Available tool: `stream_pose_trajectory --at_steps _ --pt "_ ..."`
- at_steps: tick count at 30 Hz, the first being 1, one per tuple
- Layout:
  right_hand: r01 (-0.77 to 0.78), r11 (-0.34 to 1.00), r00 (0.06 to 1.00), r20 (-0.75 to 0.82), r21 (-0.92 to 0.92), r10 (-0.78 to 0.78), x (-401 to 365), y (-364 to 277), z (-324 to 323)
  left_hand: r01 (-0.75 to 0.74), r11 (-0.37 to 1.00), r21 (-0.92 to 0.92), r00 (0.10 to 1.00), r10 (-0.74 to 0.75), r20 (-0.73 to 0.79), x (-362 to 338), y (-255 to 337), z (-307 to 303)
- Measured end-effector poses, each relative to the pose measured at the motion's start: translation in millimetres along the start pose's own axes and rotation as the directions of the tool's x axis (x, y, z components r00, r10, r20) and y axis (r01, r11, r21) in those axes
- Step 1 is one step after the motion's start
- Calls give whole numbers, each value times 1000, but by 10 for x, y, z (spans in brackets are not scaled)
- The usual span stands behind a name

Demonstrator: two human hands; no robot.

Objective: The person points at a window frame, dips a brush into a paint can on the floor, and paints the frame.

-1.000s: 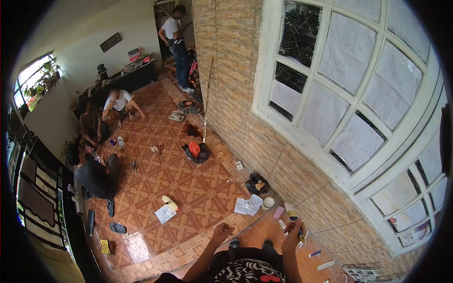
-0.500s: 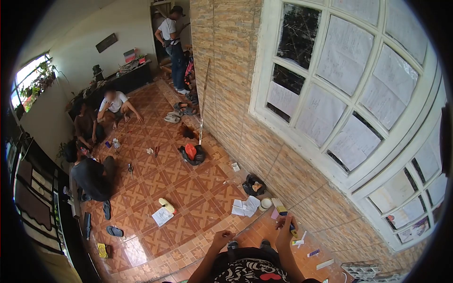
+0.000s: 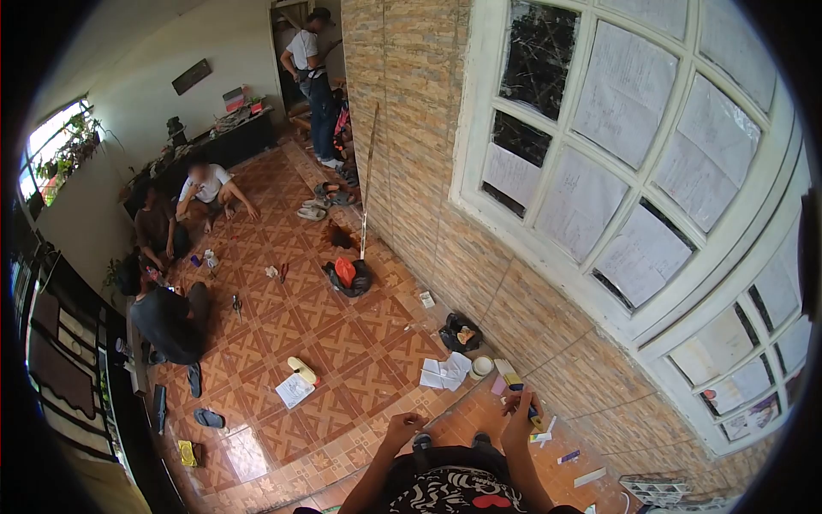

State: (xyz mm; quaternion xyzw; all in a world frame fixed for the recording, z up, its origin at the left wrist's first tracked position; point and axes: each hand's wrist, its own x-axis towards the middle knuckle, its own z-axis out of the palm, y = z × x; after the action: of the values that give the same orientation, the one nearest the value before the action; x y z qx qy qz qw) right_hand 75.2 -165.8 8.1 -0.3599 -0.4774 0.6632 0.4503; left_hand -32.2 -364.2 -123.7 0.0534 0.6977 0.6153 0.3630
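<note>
My left hand [image 3: 402, 430] is raised in front of my body with its fingers curled in. Whether anything small is pinched in it is hidden. My right hand [image 3: 519, 420] is closed around a blue-and-yellow tool [image 3: 535, 420], its exact kind covered by the fingers. Below and beyond that hand, along the wall, are a yellowish block [image 3: 512, 378], a pink piece [image 3: 498, 386] and a white round container [image 3: 482, 367]. To its right, a white strip [image 3: 589, 477] and a small purple-and-white item [image 3: 568, 457] lie on the tiles.
Open papers [image 3: 445, 372] and a black plastic bag [image 3: 460, 333] lie ahead. Farther off are another black bag [image 3: 358, 281], a yellow-and-white bottle-like object [image 3: 301, 371] and pliers [image 3: 284, 272]. Several people sit at left; one person [image 3: 315, 86] stands behind. A paper-covered window [image 3: 629, 171] flanks the right.
Both hands have barely moved; my left hand shifts slightly upward and the right hand turns a little around the tool. The view has tilted slightly.
</note>
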Motion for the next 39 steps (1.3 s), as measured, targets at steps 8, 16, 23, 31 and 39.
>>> stream_pose_trajectory --at_steps 8,16,23,31,39 --pt "-16 1000 1000 -19 14 17 18 11 -6 1 1000 22 1000 -2 13 5 -61 9" --pt "28 998 999 42 59 -31 59 -111 -16 0 1000 21 1000 0 -8 59 -105 -75" --pt "59 998 965 258 -18 -52 129 -425 -335 10 1000 11 999 -10 31 45 -12 -73" --pt "66 996 956 289 -62 -46 284 -504 -873 120 984 131 982 -138 133 254 -48 285" --pt "76 989 915 403 -124 -20 776 -600 -1215 110 985 133 984 -127 124 494 282 999"
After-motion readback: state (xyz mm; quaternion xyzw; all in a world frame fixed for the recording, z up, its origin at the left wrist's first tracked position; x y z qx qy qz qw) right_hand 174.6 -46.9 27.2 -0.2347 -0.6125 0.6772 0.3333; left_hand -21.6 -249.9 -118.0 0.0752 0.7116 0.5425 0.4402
